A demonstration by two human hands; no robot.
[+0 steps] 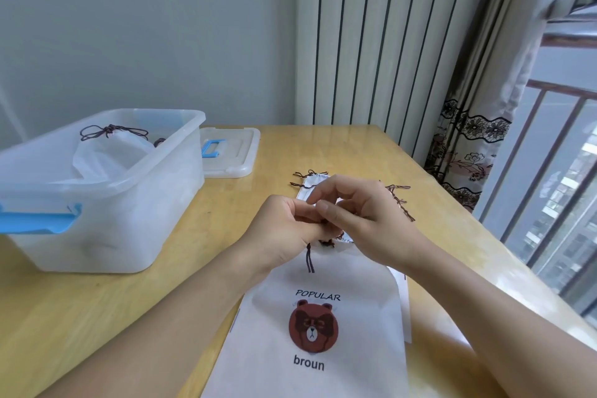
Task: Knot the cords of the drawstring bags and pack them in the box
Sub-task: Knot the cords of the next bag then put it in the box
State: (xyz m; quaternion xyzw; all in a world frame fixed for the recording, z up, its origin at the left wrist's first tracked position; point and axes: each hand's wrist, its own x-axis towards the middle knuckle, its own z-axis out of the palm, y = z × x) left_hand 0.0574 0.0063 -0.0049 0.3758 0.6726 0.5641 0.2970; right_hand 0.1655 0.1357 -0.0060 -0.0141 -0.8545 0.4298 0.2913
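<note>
Head view: only one camera, looking forward and down over a wooden table (97,317).
Bag in hand: white drawstring bag (319,326) printed with a bear — it lies flat on the table directly under and in front of the hands, long axis running away from the person, its gathered mouth at the far end.
Cords: dark brown cords (310,260) emerge at the bag's mouth, right at the fingertips; a short tail hangs down beneath the left hand.
Left hand: left hand (284,229), fingers curled, pinching the cords at the bag's mouth.
Right hand: right hand (358,220), thumb and forefinger bent in, pinching the same cords from the other side; the knot itself is hidden between the fingers, so how far it is tied cannot be told.
Key relation: both hands meet over the mouth — neither is clearly nearer; the cord ends lie between them.
Waiting bags: more white bags (311,186) with loose cords lie flat just beyond the hands.
Box: translucent plastic box (106,203) stands to the left, nearer the left hand, with a knotted bag (109,152) already inside.
Lid: box lid (231,152) rests behind the box.
Judgement: knotting stage; packing would carry the bag leftward.
</note>
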